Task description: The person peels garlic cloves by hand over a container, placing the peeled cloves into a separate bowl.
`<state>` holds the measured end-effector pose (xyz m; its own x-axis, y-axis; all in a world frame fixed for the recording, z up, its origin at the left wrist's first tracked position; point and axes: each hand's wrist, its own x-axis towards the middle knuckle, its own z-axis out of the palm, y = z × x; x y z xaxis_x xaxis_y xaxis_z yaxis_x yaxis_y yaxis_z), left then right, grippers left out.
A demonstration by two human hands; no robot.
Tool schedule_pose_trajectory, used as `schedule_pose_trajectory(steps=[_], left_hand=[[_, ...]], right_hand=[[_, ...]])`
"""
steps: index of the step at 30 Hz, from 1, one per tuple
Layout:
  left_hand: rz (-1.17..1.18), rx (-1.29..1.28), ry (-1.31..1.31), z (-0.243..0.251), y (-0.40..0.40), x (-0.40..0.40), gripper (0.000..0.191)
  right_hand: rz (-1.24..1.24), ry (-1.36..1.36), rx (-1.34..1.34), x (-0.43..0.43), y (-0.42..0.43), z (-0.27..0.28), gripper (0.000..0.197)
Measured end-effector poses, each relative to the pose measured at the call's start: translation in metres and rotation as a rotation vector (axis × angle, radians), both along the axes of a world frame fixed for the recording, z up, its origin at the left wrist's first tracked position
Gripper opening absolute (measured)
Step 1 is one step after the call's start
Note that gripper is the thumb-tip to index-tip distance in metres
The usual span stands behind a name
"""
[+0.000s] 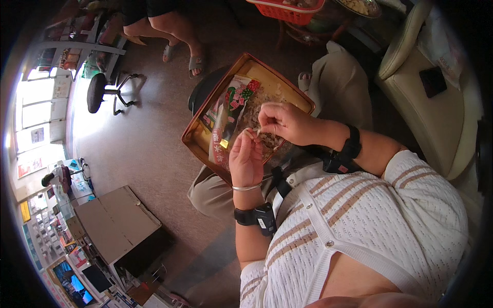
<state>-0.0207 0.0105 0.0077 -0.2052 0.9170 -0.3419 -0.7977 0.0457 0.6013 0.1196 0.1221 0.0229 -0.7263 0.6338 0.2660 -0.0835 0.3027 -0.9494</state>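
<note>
My left hand (246, 158), with a bangle at its wrist, pinches a small pale piece (250, 133), possibly a garlic clove, between thumb and fingers. My right hand (278, 120) meets it fingertip to fingertip, pinching a thin whitish bit (259, 131) at the piece's edge. Both hands are above a shallow rectangular tray (299, 92), gold inside with a red rim, which rests around my lap. Papery scraps (265, 99) are spread in the tray under my right hand. A printed plastic package (231, 107) lies along its left side.
A red plastic basket (287, 11) and a metal bowl of pale pieces (358, 7) stand ahead. Another person's legs (173, 29) are beyond the tray. At right is a cream chair (420, 115) with a dark phone-like slab (433, 81). A swivel chair (98, 93) and brown cabinet (117, 221) are left.
</note>
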Motion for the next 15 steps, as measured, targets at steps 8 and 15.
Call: schedule_pose_trajectory(steps=[8,15], left_hand=[[-0.013,-0.068,0.041,0.002,-0.003,0.005,0.024],[0.015,-0.104,0.257,-0.001,-0.004,0.012,0.02]], right_hand=[[-0.05,-0.135,-0.21,0.003,0.001,-0.002,0.008],[0.047,-0.165,-0.211,-0.002,0.001,0.002,0.011]])
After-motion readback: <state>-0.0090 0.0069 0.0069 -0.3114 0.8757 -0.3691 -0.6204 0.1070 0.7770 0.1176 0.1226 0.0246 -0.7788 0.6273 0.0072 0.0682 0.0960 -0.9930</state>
